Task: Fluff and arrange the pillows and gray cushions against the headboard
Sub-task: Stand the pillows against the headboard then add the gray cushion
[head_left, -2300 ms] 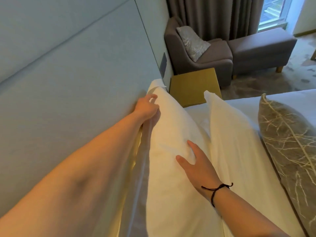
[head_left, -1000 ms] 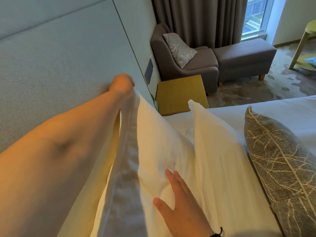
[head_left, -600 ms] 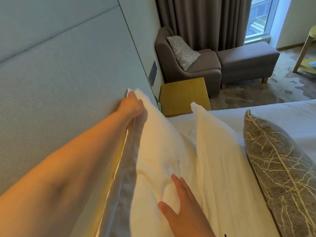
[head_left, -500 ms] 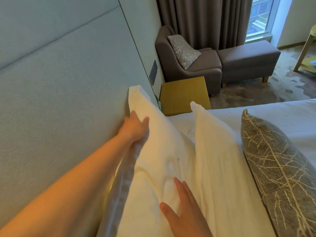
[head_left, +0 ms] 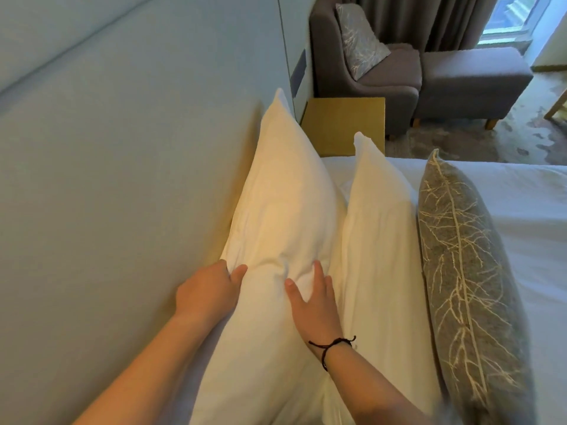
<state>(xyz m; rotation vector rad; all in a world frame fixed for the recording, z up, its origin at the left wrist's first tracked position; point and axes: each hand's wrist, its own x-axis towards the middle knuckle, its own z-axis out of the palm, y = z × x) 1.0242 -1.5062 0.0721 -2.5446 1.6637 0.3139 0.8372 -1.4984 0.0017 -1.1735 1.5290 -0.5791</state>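
Note:
A white pillow stands on edge against the pale padded headboard. My left hand presses its back side, between pillow and headboard, fingers curled into the fabric. My right hand, a black cord on the wrist, lies spread on the pillow's front face, squeezing it from the other side. A second white pillow stands upright just in front. A gray cushion with a pale branch pattern leans against that second pillow.
White bed sheet stretches to the right. Beyond the pillows stands a yellow-wood bedside table, then a gray armchair with a patterned cushion, a gray footstool, dark curtains and a window.
My left hand let go of the pillow's top corner and slid down its back edge to mid-height. My right hand stayed on the front face. The pillow now stands against the headboard.

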